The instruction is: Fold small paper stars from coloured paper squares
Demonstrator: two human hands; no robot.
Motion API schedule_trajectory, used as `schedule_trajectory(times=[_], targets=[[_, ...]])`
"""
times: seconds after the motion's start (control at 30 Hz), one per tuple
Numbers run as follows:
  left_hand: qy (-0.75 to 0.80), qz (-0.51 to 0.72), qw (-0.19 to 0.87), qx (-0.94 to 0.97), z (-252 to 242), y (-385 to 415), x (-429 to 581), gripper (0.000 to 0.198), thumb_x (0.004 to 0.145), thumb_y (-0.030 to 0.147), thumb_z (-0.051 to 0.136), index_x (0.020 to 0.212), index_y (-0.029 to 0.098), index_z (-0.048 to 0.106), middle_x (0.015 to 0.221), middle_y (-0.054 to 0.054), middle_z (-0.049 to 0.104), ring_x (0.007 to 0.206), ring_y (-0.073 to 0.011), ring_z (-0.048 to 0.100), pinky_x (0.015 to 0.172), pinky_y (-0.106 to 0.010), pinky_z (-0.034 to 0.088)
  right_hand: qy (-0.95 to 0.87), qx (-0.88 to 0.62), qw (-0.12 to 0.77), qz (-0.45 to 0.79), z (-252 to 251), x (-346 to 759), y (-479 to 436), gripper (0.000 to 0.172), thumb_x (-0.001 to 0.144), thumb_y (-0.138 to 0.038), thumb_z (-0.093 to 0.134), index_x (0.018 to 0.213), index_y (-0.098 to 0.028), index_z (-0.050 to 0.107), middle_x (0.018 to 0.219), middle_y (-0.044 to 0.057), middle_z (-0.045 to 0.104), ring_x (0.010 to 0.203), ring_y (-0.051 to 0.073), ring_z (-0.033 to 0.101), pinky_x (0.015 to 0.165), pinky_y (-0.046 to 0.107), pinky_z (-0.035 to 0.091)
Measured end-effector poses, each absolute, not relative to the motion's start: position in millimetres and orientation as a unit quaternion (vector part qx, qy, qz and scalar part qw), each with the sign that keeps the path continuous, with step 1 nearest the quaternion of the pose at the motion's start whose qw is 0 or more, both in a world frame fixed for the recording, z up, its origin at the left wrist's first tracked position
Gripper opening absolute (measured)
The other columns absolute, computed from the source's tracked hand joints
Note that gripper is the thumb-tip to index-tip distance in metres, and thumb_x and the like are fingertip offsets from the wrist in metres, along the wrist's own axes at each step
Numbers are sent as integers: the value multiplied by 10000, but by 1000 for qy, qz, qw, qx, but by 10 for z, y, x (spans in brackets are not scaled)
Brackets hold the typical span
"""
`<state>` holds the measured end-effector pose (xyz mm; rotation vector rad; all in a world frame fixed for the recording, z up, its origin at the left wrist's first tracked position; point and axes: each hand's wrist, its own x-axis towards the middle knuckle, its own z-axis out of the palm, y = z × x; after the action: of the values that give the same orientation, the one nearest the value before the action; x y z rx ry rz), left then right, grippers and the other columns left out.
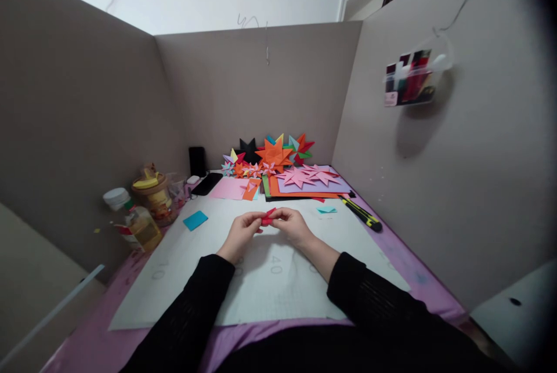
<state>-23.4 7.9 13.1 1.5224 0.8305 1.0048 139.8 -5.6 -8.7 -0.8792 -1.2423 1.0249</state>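
A small piece of folded red paper [267, 220] is pinched between my two hands, just above the white sheet [278, 297] that covers the table. My left hand [242, 232] grips its left side between thumb and fingers. On its right side, the thumb and fingers of my right hand [292, 225] are closed. The fingers hide much of the folds. To the left lies a flat blue paper square [195, 220], and to the right a small folded light-blue paper piece [326, 210]. Neither of these is touched.
Colourful folded paper stars [274, 154] stand along the back panel. Pink stars [300, 177] lie on stacked coloured sheets [278, 194]. A utility knife [362, 214] rests at the right. A bottle [141, 228], a jar [156, 199] and a phone [207, 184] are at the left.
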Motion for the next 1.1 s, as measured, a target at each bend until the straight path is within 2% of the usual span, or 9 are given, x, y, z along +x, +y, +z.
schedule_trajectory(times=[0.13,0.23,0.37,0.6,0.73,0.9,1.1], targets=[[338,416,505,677,126,88,-263,293,730,309,610,962,136,654,890,-101,681,823,-195,624,688,-280,478,-516,-390,614,453,-52,1430,-54,94,598,-217,707,672,-176,665,708,22,662,654,147,587,638,280,444],[365,442,433,696,107,86,-258,240,689,315,654,855,144,678,832,-79,688,761,-180,617,690,-275,469,-508,-384,623,454,-40,1411,-61,102,592,-227,717,663,-178,663,711,22,664,676,154,593,667,290,449],[388,466,383,697,85,76,-236,192,701,331,640,765,153,671,724,-43,672,648,-145,583,612,-246,450,-503,-378,641,439,-53,1341,-74,126,617,-271,709,684,-180,652,723,24,660,684,157,592,672,294,454],[399,501,380,667,101,51,-196,204,682,341,654,709,140,637,674,-29,645,613,-126,559,568,-224,420,-497,-398,664,392,-73,1261,-107,162,650,-296,686,657,-178,574,639,-7,596,609,135,552,606,265,439],[399,517,413,635,117,26,-160,252,667,359,668,659,151,525,617,-10,621,574,-120,570,549,-219,417,-497,-400,666,386,-45,1231,-130,168,664,-272,666,661,-184,524,619,-17,566,601,132,546,591,262,439],[356,520,494,599,109,24,-158,317,693,380,647,762,190,403,573,39,581,581,-144,631,541,-215,433,-456,-380,677,435,-9,1207,-134,277,624,-252,667,753,-217,424,639,-50,541,609,134,576,599,273,465],[362,466,529,610,33,97,-202,339,766,410,552,980,183,420,660,-8,630,687,-175,660,624,-270,483,-443,-395,667,450,-41,1278,-73,356,614,-229,649,802,-228,347,554,-105,479,537,124,583,571,262,456]])
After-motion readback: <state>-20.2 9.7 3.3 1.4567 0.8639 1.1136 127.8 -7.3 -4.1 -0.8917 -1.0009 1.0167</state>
